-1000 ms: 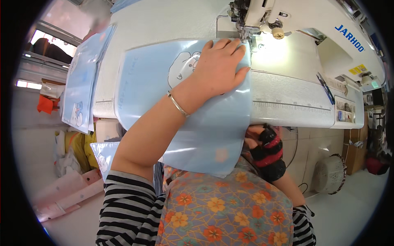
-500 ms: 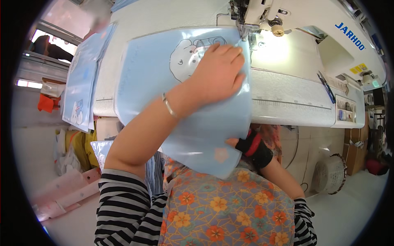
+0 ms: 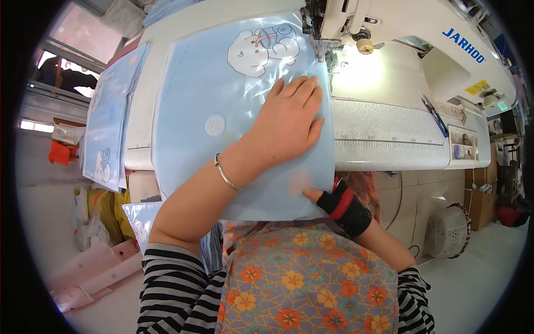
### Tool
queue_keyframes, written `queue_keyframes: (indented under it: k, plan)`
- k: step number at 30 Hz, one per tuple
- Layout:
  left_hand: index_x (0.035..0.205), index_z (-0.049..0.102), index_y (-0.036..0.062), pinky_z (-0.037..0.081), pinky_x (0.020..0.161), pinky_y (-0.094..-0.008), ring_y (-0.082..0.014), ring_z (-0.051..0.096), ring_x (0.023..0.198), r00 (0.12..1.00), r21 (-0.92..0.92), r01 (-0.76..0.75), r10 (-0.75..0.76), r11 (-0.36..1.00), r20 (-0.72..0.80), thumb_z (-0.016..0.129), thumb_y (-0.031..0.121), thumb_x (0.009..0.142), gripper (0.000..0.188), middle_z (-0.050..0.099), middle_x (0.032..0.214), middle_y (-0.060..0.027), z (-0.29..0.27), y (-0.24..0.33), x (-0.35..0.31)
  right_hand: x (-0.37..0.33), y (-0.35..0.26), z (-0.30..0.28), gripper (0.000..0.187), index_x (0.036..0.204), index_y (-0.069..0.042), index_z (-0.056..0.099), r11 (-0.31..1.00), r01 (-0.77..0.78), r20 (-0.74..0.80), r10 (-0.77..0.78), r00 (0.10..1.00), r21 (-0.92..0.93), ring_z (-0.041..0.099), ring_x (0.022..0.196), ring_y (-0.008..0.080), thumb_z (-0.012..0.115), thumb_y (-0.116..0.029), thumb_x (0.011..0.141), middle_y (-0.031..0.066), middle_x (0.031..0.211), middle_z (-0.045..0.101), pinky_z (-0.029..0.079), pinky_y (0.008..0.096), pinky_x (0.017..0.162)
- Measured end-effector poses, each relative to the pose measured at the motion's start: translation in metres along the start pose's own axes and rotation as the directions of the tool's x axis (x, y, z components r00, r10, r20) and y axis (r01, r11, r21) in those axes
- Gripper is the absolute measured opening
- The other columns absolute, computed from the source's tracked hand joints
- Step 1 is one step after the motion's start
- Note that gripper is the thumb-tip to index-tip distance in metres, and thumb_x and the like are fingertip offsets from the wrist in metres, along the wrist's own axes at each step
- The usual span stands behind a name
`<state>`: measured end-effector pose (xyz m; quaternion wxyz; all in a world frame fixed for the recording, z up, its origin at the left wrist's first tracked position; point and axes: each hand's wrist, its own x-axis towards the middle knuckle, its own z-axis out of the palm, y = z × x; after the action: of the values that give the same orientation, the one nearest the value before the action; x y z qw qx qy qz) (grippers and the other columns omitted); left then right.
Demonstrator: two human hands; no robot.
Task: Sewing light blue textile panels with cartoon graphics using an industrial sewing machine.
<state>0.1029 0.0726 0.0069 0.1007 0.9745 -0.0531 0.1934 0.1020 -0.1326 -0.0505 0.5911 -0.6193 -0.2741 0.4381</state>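
Note:
A light-blue glossy plastic sheet [image 3: 192, 100] with a printed white bear lies on the sewing machine bed, its right edge by the presser foot [image 3: 321, 51]. My left hand [image 3: 289, 119] rests palm down on the sheet near that edge, fingers stretched forward and holding nothing. Down at the sheet's near right corner, my right hand [image 3: 342, 207], in a black and red fingerless wrap, pinches the edge. Its thumb is on top and the other fingers are hidden beneath. The white sewing machine [image 3: 406, 33] stands at the upper right with its lamp lit.
Similar blue printed sheets [image 3: 114, 111] hang over the table's left side. Dark thread snips [image 3: 435, 116] and a small compartment tray [image 3: 463, 146] are at the right. A ruler strip [image 3: 389, 138] runs along the near edge. A white basket [image 3: 448, 231] stands on the floor.
The sheet has moved away from me, past the presser foot, and its near edge has drawn up off my lap. My left hand now lies nearer to me on the sheet.

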Motion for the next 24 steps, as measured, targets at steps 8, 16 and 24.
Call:
queue_keyframes:
  k: [8,16,24]
  plan:
    - [0.124,0.053,-0.0054,0.037,0.105,-0.0529,-0.0352,0.049,0.123,0.986,-0.139,-0.067,0.087,0.988,0.144,0.064,0.021,0.082,0.051,0.051,0.131,-0.0211,-0.033,0.019,-0.029,0.006,-0.017,-0.009,0.030,0.117,0.001,0.057,0.817,-0.445,0.142,0.424,0.895,0.367,0.066,0.067,0.0155,0.060,-0.017,0.093,0.0115,0.088,0.068,0.054,0.0259,0.058]
    - [0.131,0.049,-0.0061,0.038,0.106,-0.0490,-0.0340,0.047,0.125,0.976,0.089,-0.138,0.120,0.986,0.181,0.058,0.012,0.077,0.057,0.048,0.136,-0.0203,-0.034,0.023,-0.077,-0.016,-0.044,-0.044,0.014,0.098,0.000,0.069,0.951,-0.057,-0.175,0.003,0.984,-0.303,0.067,0.073,0.0211,0.063,-0.006,0.087,0.0121,0.086,0.070,0.054,0.0323,0.068]
    - [0.132,0.049,-0.0039,0.039,0.106,-0.0482,-0.0330,0.048,0.126,0.983,0.092,-0.084,0.068,0.992,0.169,0.055,0.007,0.078,0.055,0.050,0.135,-0.0193,-0.039,0.023,-0.086,0.033,-0.067,-0.050,0.025,0.104,-0.004,0.064,0.193,0.541,0.280,-0.688,0.669,-0.819,0.062,0.103,0.0354,0.063,-0.002,0.080,0.0151,0.112,0.064,0.051,0.0443,0.088]
